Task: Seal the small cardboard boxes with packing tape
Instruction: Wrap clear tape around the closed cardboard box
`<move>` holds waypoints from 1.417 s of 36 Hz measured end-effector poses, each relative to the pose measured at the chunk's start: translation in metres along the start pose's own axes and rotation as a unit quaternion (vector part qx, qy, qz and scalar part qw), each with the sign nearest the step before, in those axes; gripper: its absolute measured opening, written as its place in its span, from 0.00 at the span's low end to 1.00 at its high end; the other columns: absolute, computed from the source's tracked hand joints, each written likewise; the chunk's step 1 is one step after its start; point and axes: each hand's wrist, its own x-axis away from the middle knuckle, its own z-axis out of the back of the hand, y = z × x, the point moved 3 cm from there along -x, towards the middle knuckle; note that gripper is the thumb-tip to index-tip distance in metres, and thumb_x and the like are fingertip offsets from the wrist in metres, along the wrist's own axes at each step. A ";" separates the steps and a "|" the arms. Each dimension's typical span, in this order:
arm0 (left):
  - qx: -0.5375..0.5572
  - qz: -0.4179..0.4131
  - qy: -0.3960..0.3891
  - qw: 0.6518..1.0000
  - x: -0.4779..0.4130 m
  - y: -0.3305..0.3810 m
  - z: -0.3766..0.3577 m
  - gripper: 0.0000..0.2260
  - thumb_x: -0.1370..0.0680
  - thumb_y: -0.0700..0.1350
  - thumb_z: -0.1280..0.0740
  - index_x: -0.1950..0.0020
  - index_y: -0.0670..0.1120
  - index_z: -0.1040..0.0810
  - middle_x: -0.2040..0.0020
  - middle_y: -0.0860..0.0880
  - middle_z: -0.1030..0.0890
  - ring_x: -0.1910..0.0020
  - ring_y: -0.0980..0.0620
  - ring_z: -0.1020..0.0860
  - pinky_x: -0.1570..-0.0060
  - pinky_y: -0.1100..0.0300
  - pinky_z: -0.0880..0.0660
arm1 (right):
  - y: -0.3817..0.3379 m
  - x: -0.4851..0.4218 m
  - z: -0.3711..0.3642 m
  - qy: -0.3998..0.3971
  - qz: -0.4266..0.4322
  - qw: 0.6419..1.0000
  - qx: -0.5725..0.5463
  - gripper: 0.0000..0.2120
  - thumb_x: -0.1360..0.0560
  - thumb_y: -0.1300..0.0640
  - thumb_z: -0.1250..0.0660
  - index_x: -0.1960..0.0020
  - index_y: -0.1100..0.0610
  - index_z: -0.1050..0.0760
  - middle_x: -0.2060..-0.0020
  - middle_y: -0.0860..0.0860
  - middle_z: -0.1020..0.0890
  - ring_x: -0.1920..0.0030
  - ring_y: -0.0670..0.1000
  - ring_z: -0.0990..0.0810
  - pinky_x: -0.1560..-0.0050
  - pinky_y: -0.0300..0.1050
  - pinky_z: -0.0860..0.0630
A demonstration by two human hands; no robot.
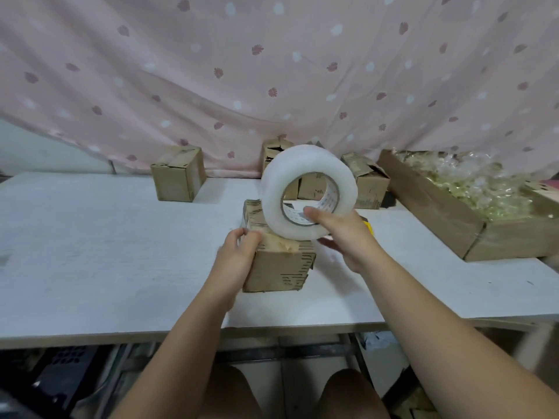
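Cardboard box (281, 267) near the table's (90, 252) front edge: my left hand (239, 252) clutches its top (left side); my right hand (348, 237) grips the upright tape roll (272, 189).

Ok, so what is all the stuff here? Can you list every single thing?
packing tape roll: one, milky white, upright over the near box
near box: one, brown cardboard, middle of the table
back-left box: one, brown cardboard, by the cloth
back boxes: at least three, brown cardboard, bunched behind the roll, partly hidden
cardboard tray: one, brown, right side of the table
crinkly wrapping: a heap, clear yellowish, in the tray
yellow item: one, mostly hidden behind the right hand
table: one, white
cloth: one, pink with leaves and dots, hanging behind
left hand: grips the near box's top left edge
right hand: grips the roll, thumb in its core
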 end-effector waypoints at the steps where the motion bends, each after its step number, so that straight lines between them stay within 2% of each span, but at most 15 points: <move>1: -0.073 -0.034 0.033 0.996 -0.002 0.002 0.007 0.28 0.25 0.59 0.39 0.27 0.51 0.35 0.28 0.48 0.32 0.32 0.48 0.31 0.37 0.48 0.30 | 0.004 0.001 -0.004 -0.014 -0.026 1.000 -0.007 0.14 0.28 0.51 0.26 0.45 0.47 0.24 0.50 0.47 0.16 0.47 0.50 0.19 0.48 0.46 0.22; 2: -0.113 -0.071 0.056 0.989 -0.003 0.005 0.012 0.29 0.23 0.56 0.38 0.23 0.52 0.40 0.24 0.50 0.40 0.26 0.49 0.40 0.29 0.48 0.38 | 0.007 0.002 -0.008 -0.023 -0.040 0.999 -0.012 0.12 0.28 0.49 0.26 0.46 0.48 0.23 0.52 0.47 0.16 0.47 0.49 0.18 0.50 0.44 0.23; 4: -0.124 -0.137 0.024 0.982 -0.001 0.015 0.014 0.32 0.22 0.51 0.37 0.22 0.55 0.48 0.22 0.55 0.47 0.23 0.54 0.48 0.25 0.52 0.47 | 0.008 0.003 -0.014 -0.030 -0.041 0.999 -0.014 0.12 0.28 0.48 0.27 0.47 0.49 0.22 0.53 0.47 0.15 0.48 0.50 0.18 0.52 0.43 0.23; 7: -0.166 -0.201 -0.048 0.964 -0.001 0.020 0.006 0.30 0.32 0.62 0.34 0.31 0.60 0.36 0.32 0.56 0.33 0.30 0.54 0.35 0.32 0.46 0.33 | 0.004 0.003 -0.020 -0.015 -0.012 1.000 0.017 0.09 0.26 0.49 0.29 0.48 0.50 0.21 0.51 0.50 0.15 0.47 0.51 0.17 0.44 0.51 0.21; 9: -0.181 -0.221 -0.035 0.958 0.000 0.021 0.004 0.29 0.35 0.65 0.35 0.36 0.60 0.35 0.38 0.56 0.30 0.35 0.55 0.31 0.36 0.47 0.30 | 0.001 0.004 -0.023 -0.001 0.006 0.999 0.046 0.06 0.25 0.51 0.31 0.50 0.51 0.21 0.52 0.52 0.15 0.48 0.52 0.17 0.42 0.55 0.21; 11: -0.175 -0.226 -0.032 0.958 0.000 0.019 0.005 0.28 0.35 0.65 0.36 0.36 0.61 0.36 0.37 0.57 0.30 0.35 0.56 0.32 0.36 0.47 0.30 | -0.004 0.005 -0.024 0.006 0.015 0.997 0.069 0.06 0.25 0.51 0.31 0.52 0.52 0.21 0.52 0.55 0.15 0.49 0.54 0.17 0.43 0.56 0.20; 17: -0.216 -0.219 -0.062 0.950 -0.001 0.018 0.010 0.31 0.32 0.66 0.38 0.31 0.58 0.36 0.34 0.59 0.33 0.28 0.54 0.38 0.33 0.45 0.33 | -0.020 0.001 -0.018 -0.005 0.028 0.995 0.098 0.03 0.23 0.52 0.32 0.53 0.52 0.23 0.55 0.53 0.17 0.55 0.51 0.17 0.52 0.50 0.18; 21: -0.250 -0.192 -0.065 0.947 -0.001 0.019 0.012 0.34 0.33 0.69 0.40 0.30 0.57 0.38 0.33 0.56 0.33 0.27 0.51 0.39 0.32 0.44 0.35 | -0.023 -0.005 -0.014 0.017 0.008 0.996 0.082 0.02 0.24 0.56 0.32 0.52 0.54 0.24 0.53 0.57 0.17 0.54 0.56 0.17 0.51 0.53 0.18; 24: -0.278 -0.172 -0.073 0.942 -0.005 0.014 0.012 0.40 0.27 0.67 0.37 0.21 0.55 0.51 0.22 0.55 0.44 0.22 0.55 0.52 0.25 0.47 0.46 | -0.024 -0.009 -0.005 0.040 0.002 0.998 0.057 0.03 0.24 0.59 0.32 0.51 0.55 0.24 0.52 0.60 0.17 0.51 0.58 0.17 0.51 0.56 0.18; 27: -0.284 -0.161 -0.074 0.942 -0.005 0.012 0.011 0.41 0.24 0.63 0.37 0.21 0.54 0.58 0.20 0.56 0.51 0.23 0.60 0.58 0.24 0.53 0.52 | -0.020 -0.011 0.002 0.053 -0.009 0.998 0.034 0.04 0.24 0.59 0.32 0.50 0.55 0.24 0.52 0.59 0.17 0.53 0.59 0.17 0.56 0.54 0.17; 34: -0.282 -0.163 -0.072 0.943 -0.006 0.010 0.012 0.39 0.24 0.62 0.38 0.21 0.54 0.57 0.21 0.56 0.50 0.23 0.59 0.58 0.24 0.52 0.52 | -0.016 -0.013 0.005 0.065 -0.003 0.998 -0.004 0.04 0.24 0.61 0.33 0.52 0.54 0.25 0.58 0.56 0.17 0.59 0.54 0.17 0.67 0.46 0.20; 40: -0.285 -0.162 -0.069 0.942 -0.006 0.012 0.011 0.39 0.23 0.61 0.38 0.21 0.54 0.57 0.21 0.56 0.48 0.23 0.59 0.58 0.25 0.51 0.50 | -0.006 -0.014 0.022 0.131 -0.007 0.991 -0.024 0.09 0.23 0.59 0.33 0.43 0.53 0.25 0.51 0.56 0.18 0.51 0.56 0.18 0.60 0.48 0.20; 47: -0.270 -0.158 -0.065 0.948 -0.005 0.011 0.011 0.38 0.23 0.61 0.37 0.21 0.54 0.56 0.21 0.56 0.48 0.23 0.58 0.57 0.24 0.49 0.49 | 0.005 -0.012 0.032 0.157 -0.010 0.988 0.003 0.09 0.23 0.60 0.31 0.44 0.52 0.25 0.49 0.56 0.18 0.49 0.58 0.18 0.55 0.53 0.18; 49: -0.265 -0.156 -0.069 0.949 -0.005 0.011 0.011 0.38 0.23 0.60 0.37 0.21 0.55 0.56 0.22 0.57 0.47 0.22 0.56 0.54 0.25 0.48 0.47 | 0.005 -0.012 0.033 0.158 -0.005 0.987 0.008 0.09 0.23 0.60 0.31 0.45 0.51 0.25 0.50 0.55 0.18 0.49 0.58 0.18 0.55 0.54 0.18; 51: -0.251 -0.150 -0.075 0.953 -0.004 0.011 0.011 0.37 0.22 0.59 0.37 0.21 0.56 0.56 0.23 0.58 0.45 0.24 0.53 0.45 0.27 0.48 0.41 | 0.008 -0.013 0.033 0.158 -0.006 0.987 0.001 0.08 0.24 0.60 0.31 0.47 0.51 0.25 0.50 0.55 0.18 0.49 0.58 0.19 0.55 0.54 0.18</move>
